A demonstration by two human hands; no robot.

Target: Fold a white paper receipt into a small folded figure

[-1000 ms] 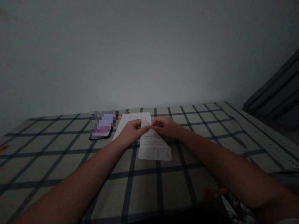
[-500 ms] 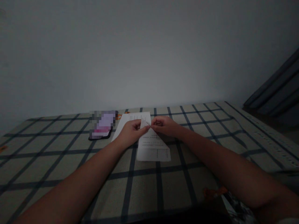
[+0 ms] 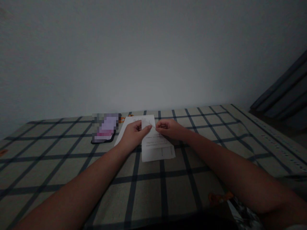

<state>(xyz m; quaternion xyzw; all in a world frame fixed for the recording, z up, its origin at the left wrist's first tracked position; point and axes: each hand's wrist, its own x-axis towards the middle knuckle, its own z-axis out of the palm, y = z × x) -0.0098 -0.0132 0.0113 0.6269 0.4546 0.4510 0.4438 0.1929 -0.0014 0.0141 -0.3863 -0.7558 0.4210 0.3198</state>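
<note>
Bare left hand (image 3: pixel 132 134) pinching a folded white printed paper (image 3: pixel 155 154), bare right hand (image 3: pixel 169 129) pinching its right edge, white printed sheet (image 3: pixel 128 123) beyond, black-edged lilac-screened phone (image 3: pixel 107 127) at left, beige-and-navy checked cloth (image 3: pixel 148 195) beneath

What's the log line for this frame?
left hand: gripping folded paper | right hand: pinching its edge | second sheet: beside phone, on checked cloth

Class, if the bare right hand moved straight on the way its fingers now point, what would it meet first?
The right hand would probably meet the folded white printed paper first; it seems to pinch its edge. The bare left hand comes next, though depth is unclear.
</note>
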